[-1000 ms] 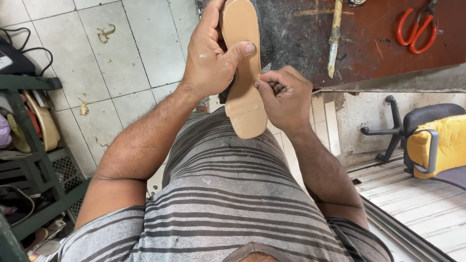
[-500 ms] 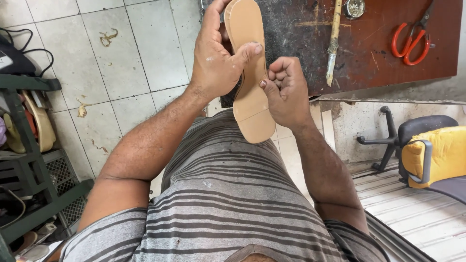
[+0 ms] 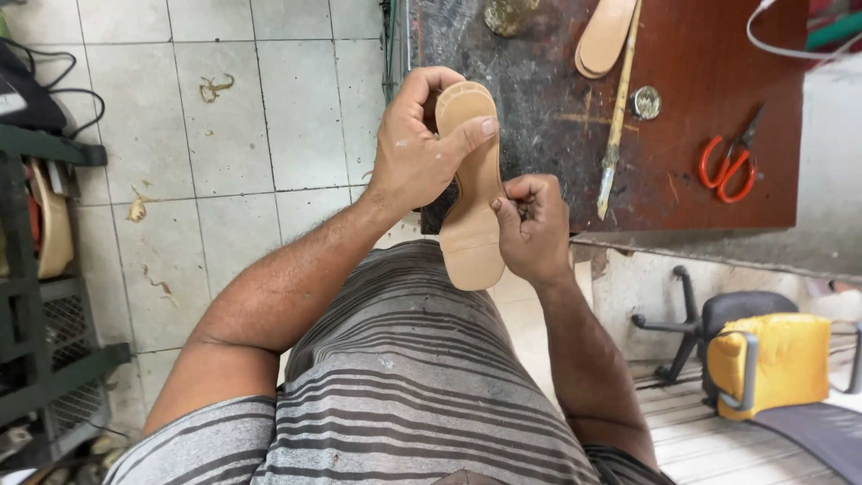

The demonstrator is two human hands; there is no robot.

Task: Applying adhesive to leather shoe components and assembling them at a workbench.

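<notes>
Two hands (image 3: pixel 467 184) on one tan sandal sole (image 3: pixel 469 189), above a dark workbench (image 3: pixel 539 135).

Workbench (image 3: pixel 682 180) with scissors (image 3: pixel 729 166), sole (image 3: pixel 606 36), stick (image 3: pixel 618 108)

Both hands raised, left (image 3: pixel 415 157) gripping with thumb across, right (image 3: pixel 532 224) pinching.

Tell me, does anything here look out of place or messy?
Small tan scraps lie scattered on the pale tiled floor, like trimmings. The dark worktop is scuffed and stained. The tan shoe sole held by the left hand and right hand looks intact.
</notes>
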